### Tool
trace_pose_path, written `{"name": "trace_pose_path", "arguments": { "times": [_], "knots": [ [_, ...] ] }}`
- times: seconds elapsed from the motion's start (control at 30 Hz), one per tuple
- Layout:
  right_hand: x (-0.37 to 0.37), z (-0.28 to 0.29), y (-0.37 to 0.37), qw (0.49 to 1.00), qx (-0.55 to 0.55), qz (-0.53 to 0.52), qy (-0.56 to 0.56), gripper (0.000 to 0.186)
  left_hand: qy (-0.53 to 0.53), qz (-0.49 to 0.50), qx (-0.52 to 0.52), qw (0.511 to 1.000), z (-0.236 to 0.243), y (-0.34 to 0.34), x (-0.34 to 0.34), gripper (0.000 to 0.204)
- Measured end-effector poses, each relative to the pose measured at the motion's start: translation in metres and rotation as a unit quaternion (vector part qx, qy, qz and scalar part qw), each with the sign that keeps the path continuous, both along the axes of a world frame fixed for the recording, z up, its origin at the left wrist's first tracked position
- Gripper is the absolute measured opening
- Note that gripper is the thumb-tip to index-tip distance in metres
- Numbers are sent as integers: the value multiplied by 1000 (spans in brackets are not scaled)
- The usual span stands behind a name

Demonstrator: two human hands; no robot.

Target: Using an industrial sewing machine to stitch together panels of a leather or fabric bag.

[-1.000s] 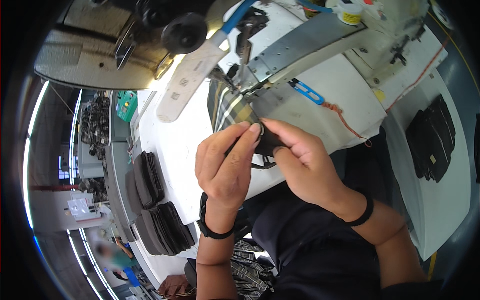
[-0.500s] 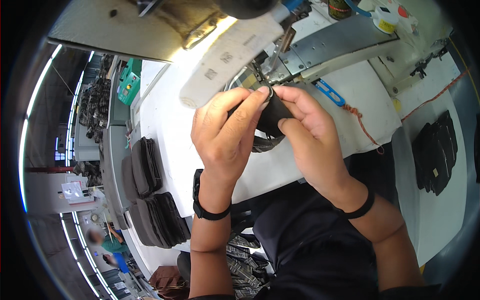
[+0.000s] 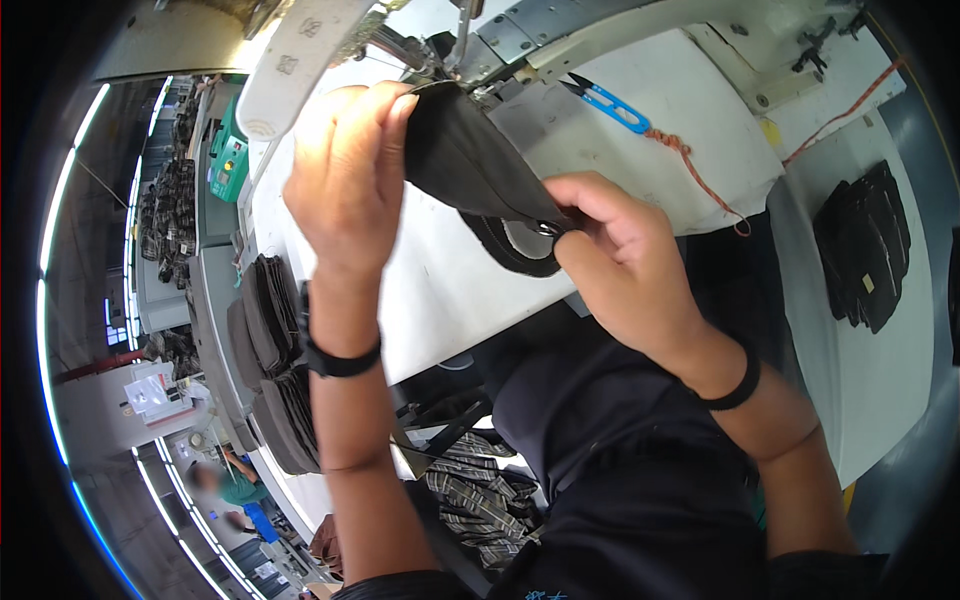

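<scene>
Dark fabric piece (image 3: 460, 160) was held beside sewing machine (image 3: 545, 28), left hand (image 3: 345, 190) pinched end nearer machine, right hand (image 3: 630, 265) gripped end farther off

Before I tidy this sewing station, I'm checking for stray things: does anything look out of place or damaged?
Nothing looks spilled or damaged. Slightly untidy, perhaps: blue snips lie loose on the white work surface beyond the right hand, points bare, their orange cord trailing toward the near edge, where it might snag.
</scene>
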State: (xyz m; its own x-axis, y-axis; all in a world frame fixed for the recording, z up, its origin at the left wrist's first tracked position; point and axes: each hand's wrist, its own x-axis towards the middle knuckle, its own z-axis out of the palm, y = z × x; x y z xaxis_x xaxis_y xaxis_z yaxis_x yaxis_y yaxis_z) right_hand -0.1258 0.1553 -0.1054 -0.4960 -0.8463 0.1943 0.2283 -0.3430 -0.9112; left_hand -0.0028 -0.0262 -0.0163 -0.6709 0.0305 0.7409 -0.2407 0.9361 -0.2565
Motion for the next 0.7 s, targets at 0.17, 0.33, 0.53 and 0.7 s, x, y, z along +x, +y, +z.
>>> {"name": "trace_pose_path", "arguments": {
  "times": [0.17, 0.33, 0.53, 0.7],
  "knots": [
    [-14, 18, -28, 994, -17, 108, -25, 20, -175, -103, 30, 979, 42, -3, -2, 25],
    [-13, 21, -56, 992, -24, 74, -96, 28, -251, -128, 73, 957, 53, -3, -5, 29],
    [-9, 19, -59, 993, -18, 51, -100, 28, -273, -105, 185, 938, 57, -5, -1, 33],
    [-11, 25, -66, 996, -35, 37, -74, 10, -253, -73, 183, 947, 57, -5, 1, 26]
  ]
}}
